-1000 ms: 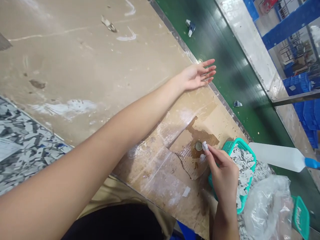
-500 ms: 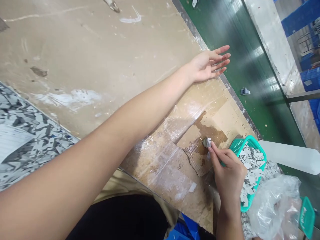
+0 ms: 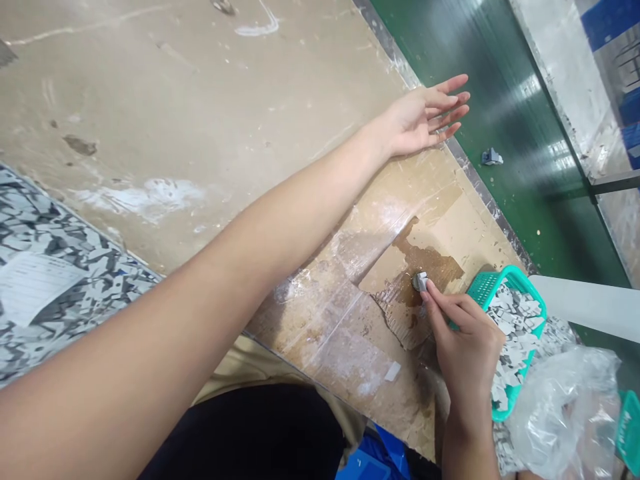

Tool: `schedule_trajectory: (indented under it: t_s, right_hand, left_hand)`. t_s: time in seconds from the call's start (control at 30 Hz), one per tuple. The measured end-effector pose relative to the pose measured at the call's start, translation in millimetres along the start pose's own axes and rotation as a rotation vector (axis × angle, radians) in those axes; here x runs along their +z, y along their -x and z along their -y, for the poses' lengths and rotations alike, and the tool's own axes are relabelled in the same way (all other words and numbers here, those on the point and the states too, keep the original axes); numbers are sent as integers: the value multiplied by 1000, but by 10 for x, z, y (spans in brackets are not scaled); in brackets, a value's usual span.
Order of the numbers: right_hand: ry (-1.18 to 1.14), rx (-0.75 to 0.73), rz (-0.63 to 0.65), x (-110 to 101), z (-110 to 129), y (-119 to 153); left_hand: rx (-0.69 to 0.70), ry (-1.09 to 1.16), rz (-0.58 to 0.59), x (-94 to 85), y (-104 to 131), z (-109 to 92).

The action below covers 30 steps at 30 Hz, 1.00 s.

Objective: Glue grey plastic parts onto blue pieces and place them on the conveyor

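Observation:
My left hand [image 3: 425, 117] lies palm up at the table's far edge, fingers spread over the green belt [image 3: 520, 200], holding nothing. Between thumb and forefinger, my right hand [image 3: 467, 337] pinches a small grey part [image 3: 421, 281]. That part is over a wet brown patch on a torn piece of cardboard [image 3: 445, 233]. Just right of my right hand stands a green basket [image 3: 537, 293] filled with small grey and white pieces.
Many grey pieces [image 3: 60, 253] lie at the left under a paper sheet [image 3: 37, 283]. A clear plastic bag [image 3: 560, 400] and a white container [image 3: 590, 307] are at the right. Another grey part [image 3: 492, 157] sits on the belt.
The view has shifted slightly, so the basket and my right hand appear a little further right. My left hand appears slightly higher, still spread. The grey part remains pinched over the wet patch.

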State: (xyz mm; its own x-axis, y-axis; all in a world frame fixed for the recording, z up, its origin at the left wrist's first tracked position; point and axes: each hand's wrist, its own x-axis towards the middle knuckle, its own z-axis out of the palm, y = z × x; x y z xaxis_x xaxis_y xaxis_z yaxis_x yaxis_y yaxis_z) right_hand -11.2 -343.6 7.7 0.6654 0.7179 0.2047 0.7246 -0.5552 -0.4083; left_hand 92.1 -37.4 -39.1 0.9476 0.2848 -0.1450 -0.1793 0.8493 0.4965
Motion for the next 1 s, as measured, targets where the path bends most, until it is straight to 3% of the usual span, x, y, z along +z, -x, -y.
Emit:
schedule_trajectory:
  t_s: [0.17, 0.43, 0.53, 0.67, 0.73, 0.87, 1.0]
  right_hand:
    - [22, -28, -5, 4, 1, 2]
    - [11, 12, -27, 5, 4, 13]
    - [-7, 42, -41, 5, 4, 22]
    - [-31, 80, -36, 16, -16, 24]
    - [-42, 70, -51, 29, -31, 13]
    - [-89, 37, -87, 54, -49, -13]
    - [-132, 83, -87, 77, -50, -13]
  left_hand:
    - [-23, 32, 46, -16, -18, 11]
    - [32, -146, -26, 66, -41, 48]
    - [153, -344, -150, 134, -120, 135]
    - [386, -803, -329, 157, -271, 228]
    - [447, -975, -290, 164, -355, 246]
    - [410, -1195, -159, 254, -540, 305]
    - [391, -1363, -204, 351, -716, 406]
